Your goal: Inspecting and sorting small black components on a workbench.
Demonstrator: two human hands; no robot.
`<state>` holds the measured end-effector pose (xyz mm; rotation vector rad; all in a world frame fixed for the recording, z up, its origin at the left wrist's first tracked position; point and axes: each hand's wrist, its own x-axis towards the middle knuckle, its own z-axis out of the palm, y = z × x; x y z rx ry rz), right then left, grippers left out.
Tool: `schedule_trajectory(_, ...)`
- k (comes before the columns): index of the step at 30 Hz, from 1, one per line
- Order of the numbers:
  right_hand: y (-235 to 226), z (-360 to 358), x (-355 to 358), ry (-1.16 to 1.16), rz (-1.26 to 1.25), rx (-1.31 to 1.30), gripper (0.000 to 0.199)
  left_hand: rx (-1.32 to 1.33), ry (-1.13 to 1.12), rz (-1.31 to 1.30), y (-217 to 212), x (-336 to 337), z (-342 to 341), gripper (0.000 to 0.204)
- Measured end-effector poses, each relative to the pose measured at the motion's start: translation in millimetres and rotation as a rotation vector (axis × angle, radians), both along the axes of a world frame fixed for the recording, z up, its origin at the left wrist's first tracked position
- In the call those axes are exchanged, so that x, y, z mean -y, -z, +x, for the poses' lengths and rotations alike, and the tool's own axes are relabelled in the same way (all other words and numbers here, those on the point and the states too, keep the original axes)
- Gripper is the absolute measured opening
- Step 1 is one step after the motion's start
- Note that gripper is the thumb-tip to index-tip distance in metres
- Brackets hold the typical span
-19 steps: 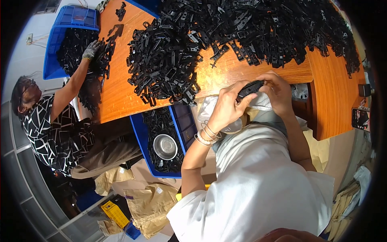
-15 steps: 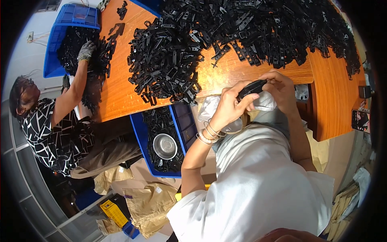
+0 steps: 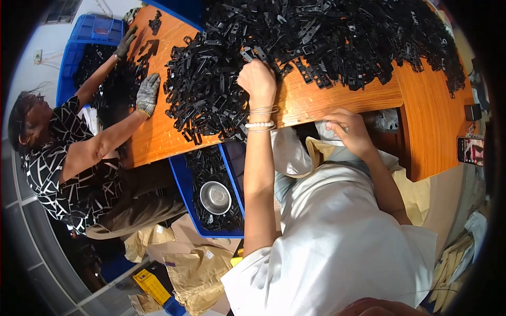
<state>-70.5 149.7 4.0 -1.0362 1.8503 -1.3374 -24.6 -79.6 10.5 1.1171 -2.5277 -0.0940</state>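
Observation:
My left hand point(image 3: 256, 79) reaches forward over the table to the right edge of a heap of black plastic clip-like parts point(image 3: 203, 89). Its fingers are curled down and closed; what they hold, if anything, is hidden. Grey-black parts point(image 3: 256, 53) lie just beyond its knuckles. At the table's near edge, above my lap, my right hand point(image 3: 350, 131) is half curled, with a gap between thumb and fingers and nothing visible in it. A larger spread of the same black parts point(image 3: 363, 42) covers the far side of the wooden table point(image 3: 342, 99).
On the left a co-worker's gloved hands point(image 3: 148, 94) rest by the table beside a blue crate point(image 3: 62, 79) of black parts. Below the table edge stands another blue crate point(image 3: 184, 203), with a metal bowl point(image 3: 215, 197) on its parts. A phone point(image 3: 470, 150) stands at right.
My left hand has left my right hand and stretched forward to the heap. The black part held between both hands no longer shows. The co-worker's hands have moved from the crate onto the table.

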Motion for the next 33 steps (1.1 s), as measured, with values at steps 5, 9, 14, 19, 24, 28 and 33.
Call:
schedule_trajectory(5,4.4,-19.1,-21.4,0.241,-0.051,0.067,0.012,0.026,-0.189,0.060,-6.6,-4.9,-2.7,0.026)
schedule_trajectory(9,34.6,-71.6,-41.7,0.734,-0.195,-0.122,0.013,-0.103,-0.096,0.021,-10.8,-13.4,9.5,0.022)
schedule_trajectory(14,26.1,-140.8,-50.0,1.014,-0.095,-0.486,0.013,-0.283,0.000,0.050,-17.1,-32.0,16.7,0.018)
schedule_trajectory(19,19.8,-173.1,-45.6,0.949,0.118,-1.132,0.011,-0.516,0.114,0.341,-17.2,-43.7,16.0,0.018)
schedule_trajectory(24,6.8,-168.3,-51.9,0.848,0.192,-1.371,0.010,-0.854,0.254,1.221,-12.4,-61.2,24.4,0.010)
schedule_trajectory(28,-20.2,-110.4,-45.4,0.666,-0.117,-0.576,0.009,-0.868,0.418,1.460,-17.1,-91.2,22.0,0.032)
schedule_trajectory(33,-46.9,-40.9,-17.3,0.245,-0.353,-0.468,0.012,-0.866,0.583,1.421,-16.7,-114.1,22.2,0.036)
